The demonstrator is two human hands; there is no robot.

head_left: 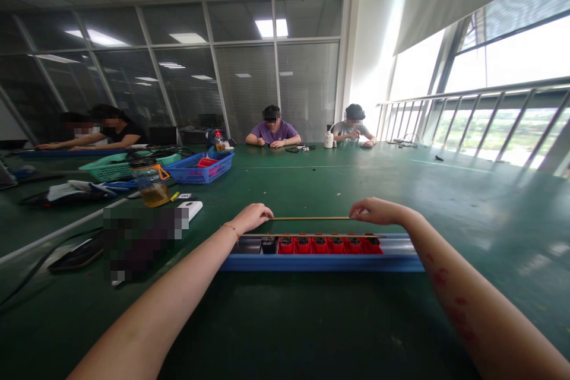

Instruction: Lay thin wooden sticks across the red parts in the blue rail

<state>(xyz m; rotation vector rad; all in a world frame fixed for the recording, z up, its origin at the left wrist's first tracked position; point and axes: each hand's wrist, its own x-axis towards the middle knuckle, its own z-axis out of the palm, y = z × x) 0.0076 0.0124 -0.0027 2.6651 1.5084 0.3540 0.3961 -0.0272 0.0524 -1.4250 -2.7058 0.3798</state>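
Observation:
A thin brass-coloured strip (312, 218) is held level between my two hands, just above and behind a long blue and silver rail (320, 262) lying on the green table (285, 314). My left hand (253, 217) pinches the strip's left end. My right hand (374, 211) pinches its right end. Several red socket inserts (328, 244) sit in a row inside the rail, with a dark one (269, 244) at their left. A second thin strip (312, 235) lies along the rail's far edge.
A blue basket (202, 167), a green basket (118, 167), a clear bottle (151, 185) of yellowish liquid, a white box (190, 209) and cables lie to the left. Several people sit at the far side of the table. Windows and a railing (472, 113) run along the right.

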